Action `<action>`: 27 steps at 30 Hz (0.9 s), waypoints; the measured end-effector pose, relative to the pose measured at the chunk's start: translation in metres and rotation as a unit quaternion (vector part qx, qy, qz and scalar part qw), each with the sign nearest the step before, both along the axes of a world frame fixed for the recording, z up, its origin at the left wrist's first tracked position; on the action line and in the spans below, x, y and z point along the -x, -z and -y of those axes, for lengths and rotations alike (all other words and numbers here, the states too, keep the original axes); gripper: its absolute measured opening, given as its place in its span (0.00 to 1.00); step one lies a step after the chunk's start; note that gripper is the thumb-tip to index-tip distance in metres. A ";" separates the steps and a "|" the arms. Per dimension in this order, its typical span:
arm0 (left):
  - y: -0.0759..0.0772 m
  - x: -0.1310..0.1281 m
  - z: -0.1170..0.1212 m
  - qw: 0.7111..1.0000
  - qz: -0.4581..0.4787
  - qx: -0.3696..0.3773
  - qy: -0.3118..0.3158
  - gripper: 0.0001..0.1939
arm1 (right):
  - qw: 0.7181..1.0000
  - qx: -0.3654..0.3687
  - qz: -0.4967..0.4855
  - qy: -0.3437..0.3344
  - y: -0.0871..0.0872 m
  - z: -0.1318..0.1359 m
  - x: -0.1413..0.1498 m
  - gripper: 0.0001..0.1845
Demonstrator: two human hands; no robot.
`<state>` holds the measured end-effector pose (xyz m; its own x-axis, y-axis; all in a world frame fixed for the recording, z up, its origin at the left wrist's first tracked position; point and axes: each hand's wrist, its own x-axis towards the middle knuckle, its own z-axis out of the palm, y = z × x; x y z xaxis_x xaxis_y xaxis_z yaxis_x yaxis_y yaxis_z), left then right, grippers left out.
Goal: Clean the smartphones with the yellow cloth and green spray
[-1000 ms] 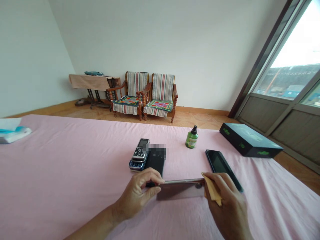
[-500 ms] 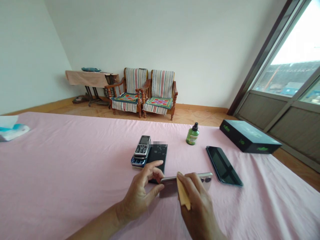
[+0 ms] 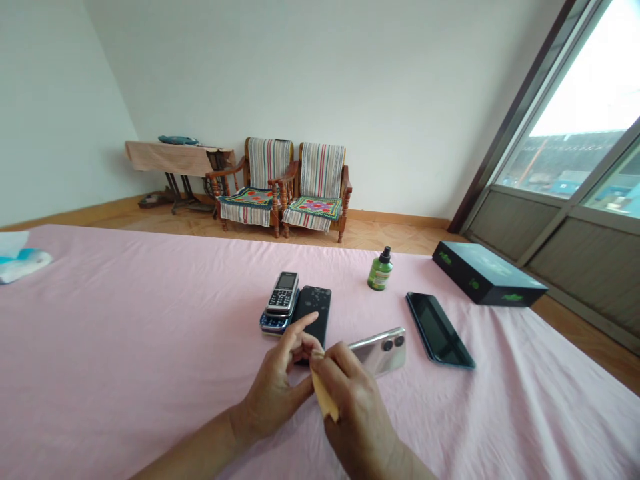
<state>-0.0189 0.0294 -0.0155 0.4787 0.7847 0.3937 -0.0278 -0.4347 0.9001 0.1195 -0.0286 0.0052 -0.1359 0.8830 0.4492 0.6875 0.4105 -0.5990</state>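
My left hand holds the near end of a rose-gold smartphone, whose dual rear cameras face up and to the right. My right hand pinches a yellow cloth against that phone, close to my left hand, and the fingers hide the phone's near end. Just beyond my left hand lies a black smartphone, with my left index finger over it. Two small keypad phones sit stacked beside it.
A black-screened smartphone lies to the right on the pink bedsheet. Further back stand a green pump bottle and a dark box. A tissue pack lies at the far left. Wooden armchairs stand beyond the bed.
The rose-gold phone has turned from edge-on to show its back and cameras. My right hand and the cloth have slid left along it, closer to my left hand.
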 end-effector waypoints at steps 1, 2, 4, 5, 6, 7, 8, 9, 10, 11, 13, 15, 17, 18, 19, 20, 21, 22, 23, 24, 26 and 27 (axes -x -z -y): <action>0.000 0.000 0.000 1.000 -0.009 -0.006 -0.001 0.37 | 1.000 0.011 -0.014 -0.022 -0.003 0.000 -0.003 0.23; 0.000 0.001 0.001 1.000 -0.016 -0.013 -0.002 0.37 | 0.998 0.018 -0.036 -0.042 -0.007 0.000 -0.008 0.24; 0.000 0.000 0.002 0.999 -0.025 -0.026 -0.006 0.36 | 0.994 0.026 -0.088 -0.058 -0.015 -0.001 -0.020 0.24; 0.000 0.000 0.003 0.999 -0.027 -0.032 -0.009 0.36 | 0.993 0.029 -0.105 -0.051 -0.018 -0.002 -0.028 0.25; 0.000 -0.001 0.003 0.999 -0.027 -0.037 -0.012 0.36 | 0.992 0.039 -0.110 -0.039 -0.021 -0.003 -0.035 0.24; -0.001 -0.002 0.004 0.999 -0.028 -0.042 -0.015 0.36 | 0.993 0.055 -0.105 -0.028 -0.022 -0.003 -0.043 0.23; -0.001 -0.002 0.004 0.998 -0.030 -0.047 -0.019 0.37 | 0.993 0.074 -0.092 -0.022 -0.023 -0.004 -0.050 0.23; -0.001 -0.003 0.005 0.998 -0.032 -0.051 -0.023 0.36 | 0.993 0.091 -0.077 -0.019 -0.023 -0.003 -0.055 0.23; 0.000 -0.003 0.005 0.998 -0.034 -0.055 -0.026 0.36 | 0.992 0.107 -0.060 -0.022 -0.022 -0.003 -0.060 0.23; 0.000 -0.003 0.005 0.997 -0.036 -0.059 -0.028 0.36 | 0.992 0.119 -0.044 -0.028 -0.020 -0.002 -0.062 0.23; 0.002 -0.002 0.005 0.996 -0.040 -0.069 -0.028 0.35 | 0.989 0.137 -0.025 -0.045 -0.016 0.001 -0.064 0.23; 0.004 -0.002 0.005 0.995 -0.043 -0.082 -0.030 0.34 | 0.987 0.146 -0.027 -0.058 -0.014 0.002 -0.064 0.23; 0.005 -0.001 0.005 0.993 -0.061 -0.096 -0.038 0.31 | 0.988 0.134 -0.051 -0.055 -0.014 0.003 -0.065 0.22; 0.005 -0.001 0.005 0.991 -0.080 -0.102 -0.041 0.29 | 0.989 0.123 -0.064 -0.051 -0.015 0.002 -0.067 0.21; 0.004 -0.001 0.005 0.988 -0.105 -0.108 -0.045 0.26 | 0.990 0.110 -0.078 -0.048 -0.016 0.001 -0.069 0.20; 0.004 -0.001 0.004 0.984 -0.129 -0.112 -0.050 0.23 | 0.990 0.096 -0.092 -0.045 -0.018 0.000 -0.071 0.19; 0.003 -0.001 0.003 0.980 -0.148 -0.117 -0.057 0.19 | 0.990 0.082 -0.106 -0.044 -0.020 -0.002 -0.074 0.17; 0.002 -0.002 0.003 0.978 -0.158 -0.122 -0.066 0.15 | 0.989 0.069 -0.123 -0.046 -0.022 -0.003 -0.076 0.14; 0.001 -0.002 0.002 0.976 -0.155 -0.131 -0.075 0.11 | 0.987 0.059 -0.143 -0.050 -0.024 -0.004 -0.078 0.12; -0.001 -0.002 0.001 0.976 -0.143 -0.142 -0.083 0.08 | 0.984 0.050 -0.163 -0.055 -0.025 -0.005 -0.079 0.09; -0.003 -0.001 0.001 0.975 -0.103 -0.175 -0.091 0.05 | 0.977 0.040 -0.201 -0.063 -0.025 -0.006 -0.080 0.06; -0.005 -0.001 0.001 0.973 -0.083 -0.193 -0.092 0.04 | 0.973 0.038 -0.216 -0.065 -0.025 -0.006 -0.080 0.06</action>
